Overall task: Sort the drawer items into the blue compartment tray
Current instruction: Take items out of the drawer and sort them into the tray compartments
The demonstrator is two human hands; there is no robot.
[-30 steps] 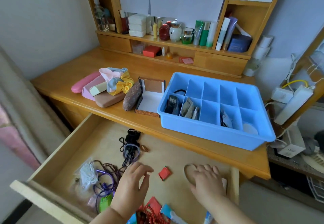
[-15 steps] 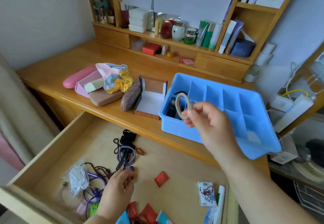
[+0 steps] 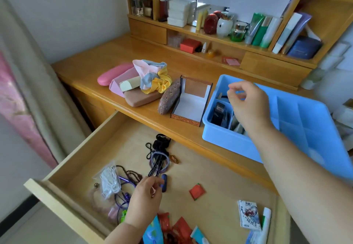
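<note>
The blue compartment tray stands on the desk at the right, with dark items in its left compartments. My right hand hovers over those left compartments, fingers loosely spread and nothing visible between them. A beige ring lies in the tray's back left compartment. Below, in the open drawer, my left hand has its fingertips pinched on a small dark thing, right beside a blue capsule and black hair clips. The drawer also holds a red packet, a white cord bag and purple cords.
On the desk to the tray's left sit an open small box, a patterned pouch, glasses cases and scrunchies. Shelves of bottles line the back. Packets and a card pack lie at the drawer's front.
My right hand moved further over the tray and no longer holds the beige ring, which now lies in the tray. My left hand curled its fingers by the black clips.
</note>
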